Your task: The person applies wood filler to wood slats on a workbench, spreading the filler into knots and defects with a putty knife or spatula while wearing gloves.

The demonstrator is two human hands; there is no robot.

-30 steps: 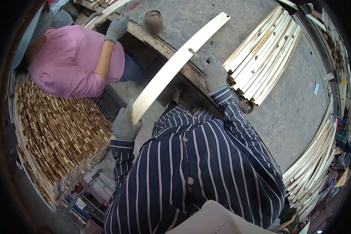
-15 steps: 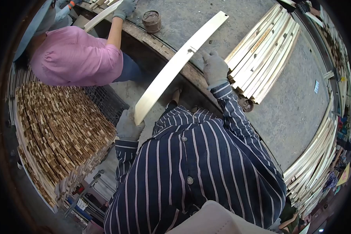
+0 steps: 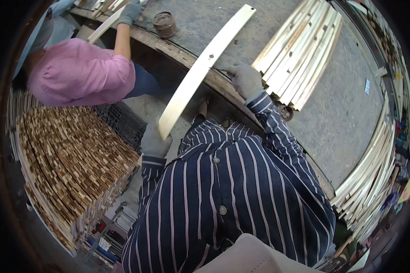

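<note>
A long, pale, slightly curved wooden slat slants from my body up over the table edge. My gloved left hand is closed around its near end. A dark knot or patch marks the slat's middle, and a small hole shows near its far end. My gloved right hand is beside the middle of the slat, fingers pinched on a thin, dark tool whose tip reaches the slat's edge. The tool's exact kind is too small to tell.
On the grey table lie a row of slats, a brown-smeared tin and a small round container. A co-worker in pink handles another slat. Stacked wood stands left; more slats lie right.
The slat and table have shifted slightly left and up in view. My right hand has moved a little left and down along the slat; my left hand keeps its grip.
</note>
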